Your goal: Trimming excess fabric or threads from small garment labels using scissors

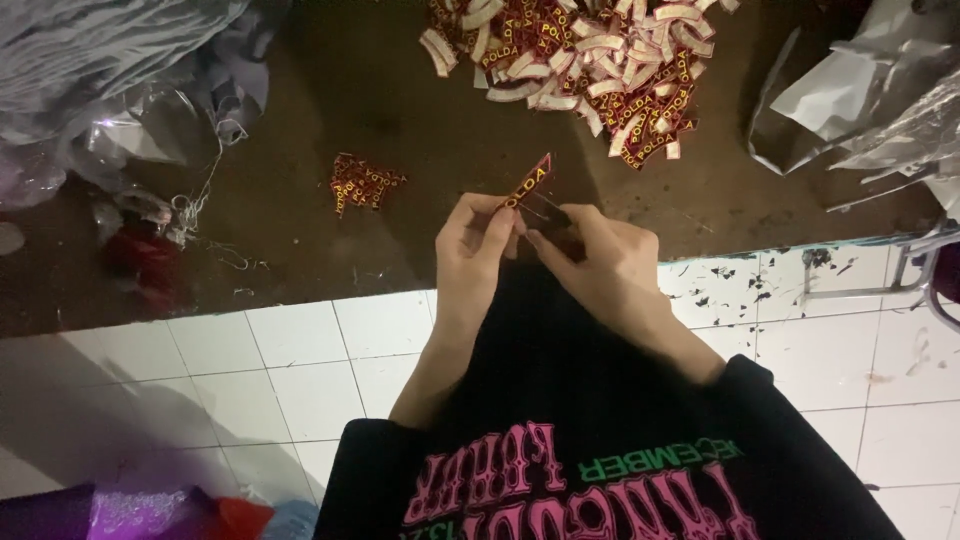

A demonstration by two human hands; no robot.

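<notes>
We pinch one dark red woven label (527, 186) in our left hand (478, 250), fingers closed on its lower end; our right hand (600, 262) nips something thin beside it (scissors perhaps, unclear). Beyond lies the label pile (580, 70).

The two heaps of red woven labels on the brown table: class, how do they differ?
The large heap at the table's far edge holds many labels, several turned pale side up; the small heap holds few, all showing red. The large heap runs out of view; the small one lies whole, nearer the left hand. Both share red labels with yellow lettering.
</notes>
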